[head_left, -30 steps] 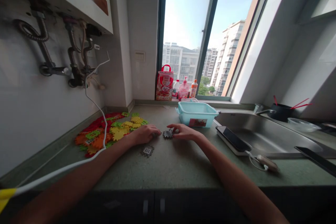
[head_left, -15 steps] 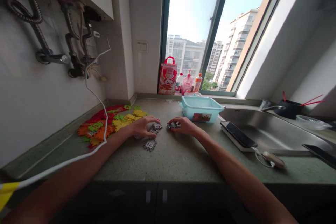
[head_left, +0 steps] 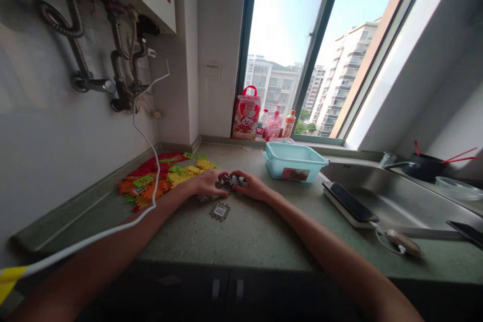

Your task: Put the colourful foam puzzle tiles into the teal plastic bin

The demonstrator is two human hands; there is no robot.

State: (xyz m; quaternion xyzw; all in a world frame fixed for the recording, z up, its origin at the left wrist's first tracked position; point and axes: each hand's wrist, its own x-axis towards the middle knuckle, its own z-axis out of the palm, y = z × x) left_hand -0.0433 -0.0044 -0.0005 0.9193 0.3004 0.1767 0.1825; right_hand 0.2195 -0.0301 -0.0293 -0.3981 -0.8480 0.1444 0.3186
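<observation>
My right hand is closed on a grey toothed plastic building piece, pinched between thumb and fingers. My left hand meets it from the other side, its curled fingers and thumb at the grey pieces between the hands. Below the fingertips, another grey piece is partly covered. A loose grey piece with a window-like lattice lies flat on the counter, nearer to me. One more grey piece shows from under my left hand. The fingers hide the exact contact between the pieces.
Red, orange, yellow and green toothed pieces are heaped at left. A white cable crosses above them and my left forearm. Behind my right hand stands a light-blue tub. A phone lies beside the steel sink.
My right hand has moved left with its grey piece and now meets my left hand. The whole view has shifted slightly.
</observation>
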